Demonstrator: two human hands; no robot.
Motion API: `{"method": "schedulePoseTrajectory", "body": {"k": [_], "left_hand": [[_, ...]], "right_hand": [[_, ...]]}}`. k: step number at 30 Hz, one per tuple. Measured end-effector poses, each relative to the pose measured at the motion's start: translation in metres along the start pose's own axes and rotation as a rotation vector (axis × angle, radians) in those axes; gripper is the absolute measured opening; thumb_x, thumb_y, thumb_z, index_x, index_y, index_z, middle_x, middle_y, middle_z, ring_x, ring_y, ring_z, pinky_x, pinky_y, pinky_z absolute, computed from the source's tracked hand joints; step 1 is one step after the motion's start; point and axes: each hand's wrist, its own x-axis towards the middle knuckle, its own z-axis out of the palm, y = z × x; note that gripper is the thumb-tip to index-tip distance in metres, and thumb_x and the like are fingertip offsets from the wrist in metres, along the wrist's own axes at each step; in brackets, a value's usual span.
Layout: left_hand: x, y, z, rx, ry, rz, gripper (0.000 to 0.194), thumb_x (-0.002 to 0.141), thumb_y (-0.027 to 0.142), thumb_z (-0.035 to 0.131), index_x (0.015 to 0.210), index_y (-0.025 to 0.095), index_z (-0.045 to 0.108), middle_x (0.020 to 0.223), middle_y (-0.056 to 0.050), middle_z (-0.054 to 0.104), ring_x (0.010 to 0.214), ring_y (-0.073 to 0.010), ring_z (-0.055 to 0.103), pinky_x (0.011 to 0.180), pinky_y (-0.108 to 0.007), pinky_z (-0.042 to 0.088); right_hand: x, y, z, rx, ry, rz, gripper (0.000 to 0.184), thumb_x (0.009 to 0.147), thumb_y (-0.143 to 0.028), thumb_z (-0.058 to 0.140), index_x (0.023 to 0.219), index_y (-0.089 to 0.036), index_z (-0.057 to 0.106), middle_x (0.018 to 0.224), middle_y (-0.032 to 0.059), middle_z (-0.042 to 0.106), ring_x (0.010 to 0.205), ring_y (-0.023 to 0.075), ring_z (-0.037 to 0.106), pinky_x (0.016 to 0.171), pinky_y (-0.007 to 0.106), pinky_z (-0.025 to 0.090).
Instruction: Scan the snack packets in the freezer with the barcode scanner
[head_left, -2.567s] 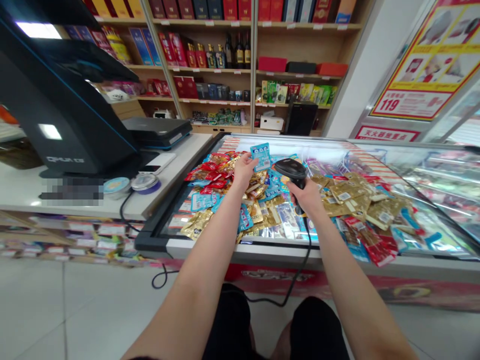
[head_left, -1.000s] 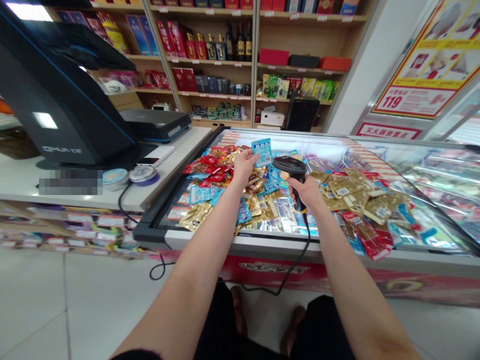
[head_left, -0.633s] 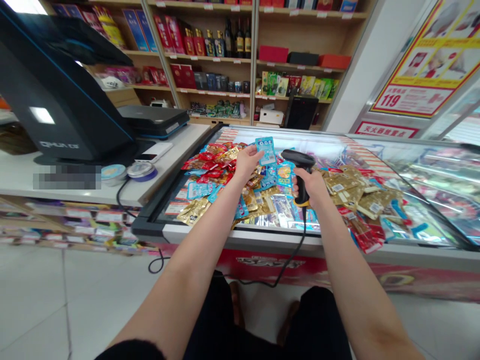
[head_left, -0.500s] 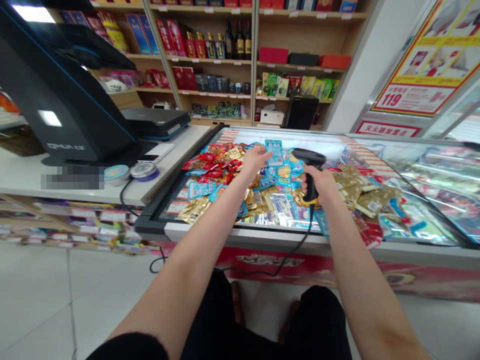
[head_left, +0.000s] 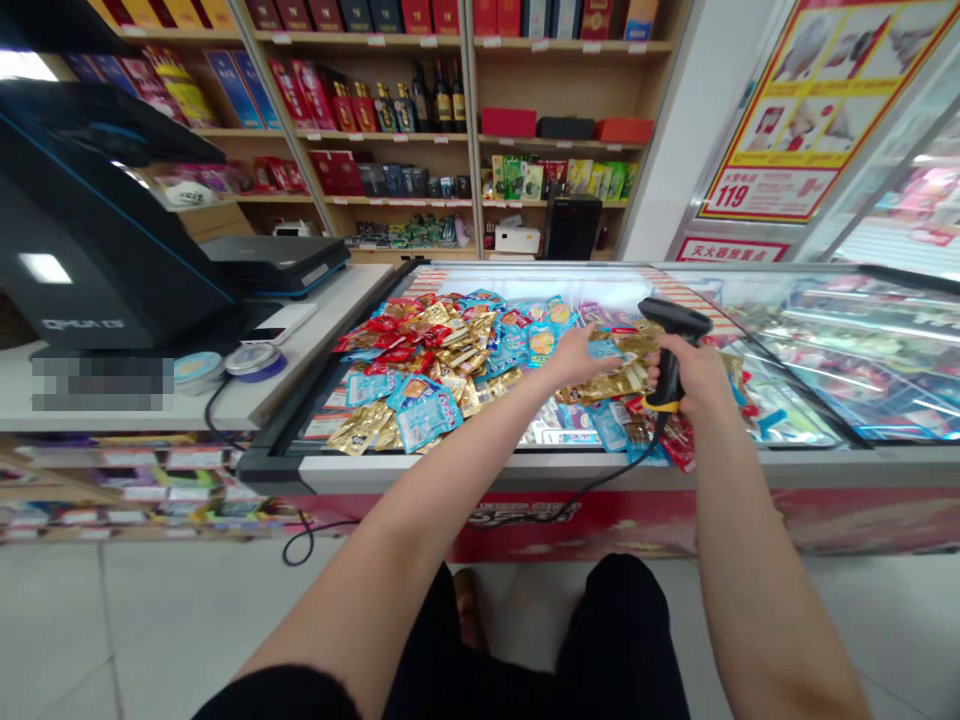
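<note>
My left hand reaches over the right-hand pile of packets with its fingers spread. A blue snack packet lies just at its fingertips, among gold packets. Wrapped around the handle of a black barcode scanner is my right hand; the scanner's head points left and its cable hangs down. To the left, a heap of red packets, gold packets and blue packets covers the glass top of the freezer.
A black checkout terminal, a scale, a phone and two round tubs stand on the white counter at left. The scanner cable runs along the freezer's front. Shelves of boxes and bottles stand behind.
My left hand has carried the blue packet rightward from the left heap to the right pile, and its fingers have spread. My right hand has moved right with the scanner. The view has turned right.
</note>
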Motion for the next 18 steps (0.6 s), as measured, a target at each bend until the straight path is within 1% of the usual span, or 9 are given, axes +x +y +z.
{"method": "schedulePoseTrajectory", "body": {"k": [1,2,3,4,5,7,10,13,18], "left_hand": [[-0.012,0.003,0.001,0.168,-0.112,-0.021,0.108,0.062,0.055,0.09,0.155,0.02,0.047,0.166,-0.021,0.038,0.157,-0.0434,0.025,0.126,-0.057,0.024],[-0.025,0.006,0.002,0.308,-0.208,-0.071,0.121,0.059,0.064,0.088,0.162,0.026,0.036,0.172,-0.019,0.023,0.16,-0.0451,0.01,0.126,-0.062,0.019],[-0.038,0.009,0.003,0.411,-0.291,-0.116,0.13,0.057,0.071,0.086,0.165,0.032,0.026,0.175,-0.016,0.011,0.16,-0.0471,-0.001,0.124,-0.069,0.016],[-0.05,0.012,0.005,0.483,-0.342,-0.124,0.134,0.056,0.077,0.082,0.167,0.035,0.019,0.176,-0.015,0.003,0.159,-0.0483,-0.007,0.122,-0.074,0.013],[-0.06,0.014,0.008,0.533,-0.368,-0.118,0.136,0.056,0.082,0.079,0.167,0.037,0.014,0.176,-0.013,-0.002,0.158,-0.0487,-0.011,0.121,-0.077,0.01],[-0.075,0.018,0.016,0.597,-0.368,-0.089,0.134,0.058,0.087,0.073,0.167,0.041,0.012,0.176,-0.011,-0.005,0.158,-0.0488,-0.014,0.118,-0.08,0.005],[-0.08,0.019,0.032,0.643,-0.316,-0.064,0.127,0.061,0.091,0.066,0.166,0.043,0.014,0.177,-0.008,-0.004,0.158,-0.0488,-0.013,0.117,-0.082,0.0],[-0.069,0.017,0.045,0.65,-0.276,-0.066,0.125,0.063,0.091,0.065,0.166,0.043,0.015,0.177,-0.008,-0.003,0.158,-0.0504,-0.012,0.117,-0.083,0.0],[-0.036,0.014,0.062,0.66,-0.264,-0.06,0.124,0.064,0.087,0.068,0.167,0.042,0.016,0.177,-0.009,-0.001,0.158,-0.052,-0.009,0.116,-0.083,-0.001]], "right_hand": [[-0.001,0.002,-0.004,0.005,0.002,0.023,0.024,0.069,-0.031,0.076,0.076,-0.023,0.055,0.054,-0.0013,0.059,0.041,0.0146,0.053,0.036,0.028,0.049],[-0.003,0.003,-0.008,0.014,0.012,0.042,0.023,0.068,-0.03,0.075,0.076,-0.023,0.055,0.053,-0.0019,0.059,0.04,0.0139,0.052,0.036,0.027,0.048],[-0.005,0.004,-0.011,0.024,0.023,0.06,0.022,0.068,-0.029,0.075,0.075,-0.023,0.055,0.053,-0.0022,0.058,0.039,0.0133,0.05,0.035,0.026,0.046],[-0.008,0.006,-0.014,0.031,0.035,0.077,0.021,0.068,-0.029,0.074,0.075,-0.023,0.056,0.052,-0.002,0.058,0.038,0.0132,0.05,0.034,0.026,0.046],[-0.011,0.008,-0.017,0.034,0.046,0.09,0.02,0.068,-0.03,0.074,0.073,-0.023,0.056,0.052,-0.0014,0.059,0.038,0.0135,0.049,0.034,0.027,0.046],[-0.016,0.012,-0.024,0.01,0.084,0.102,0.019,0.068,-0.033,0.075,0.071,-0.023,0.058,0.053,0.0005,0.061,0.038,0.0152,0.051,0.034,0.028,0.047],[-0.019,0.022,-0.038,-0.08,0.204,0.042,0.019,0.066,-0.034,0.076,0.073,-0.023,0.062,0.051,0.0009,0.062,0.039,0.017,0.053,0.036,0.029,0.049],[-0.015,0.032,-0.051,-0.091,0.209,0.003,0.022,0.065,-0.035,0.076,0.078,-0.021,0.066,0.051,0.0008,0.063,0.04,0.0178,0.054,0.036,0.029,0.048],[0.005,0.037,-0.06,-0.041,0.234,-0.011,0.022,0.067,-0.038,0.071,0.076,-0.018,0.068,0.054,0.0013,0.065,0.043,0.0147,0.053,0.038,0.025,0.043]]}}
